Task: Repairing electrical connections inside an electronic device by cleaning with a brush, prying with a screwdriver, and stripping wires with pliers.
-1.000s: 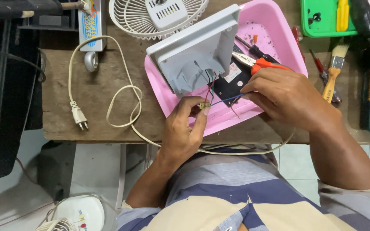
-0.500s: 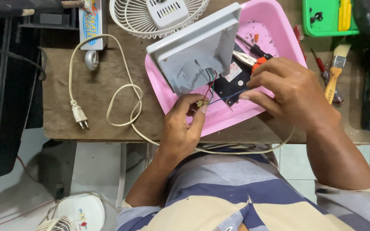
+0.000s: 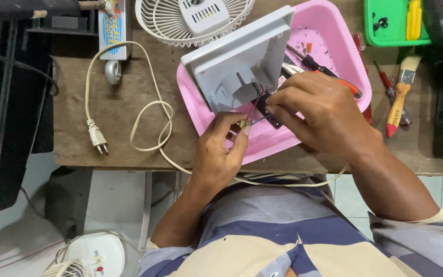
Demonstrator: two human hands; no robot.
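We worked at the near edge of the wooden tabletop (image 3: 124, 110), where the pink tray (image 3: 334, 31) hung slightly over the rim toward our lap. Our left hand (image 3: 221, 154) had its thumb and forefinger pinched together on a small brass-coloured wire end (image 3: 245, 123), just in front of the tray's near wall. Our right hand (image 3: 321, 110) was closed around a small black part (image 3: 265, 105) with thin wires running to the grey casing (image 3: 242, 64) that leaned tilted in the tray. Open room lay to the left, crossed only by a white cord (image 3: 147, 120) and its plug (image 3: 97, 137). The right side was crowded: a paintbrush (image 3: 401, 92), a red screwdriver (image 3: 385, 82), a green tray (image 3: 385, 28). At the far edge sat a white fan grille (image 3: 165, 23) and a long blue-and-white box (image 3: 113, 28).
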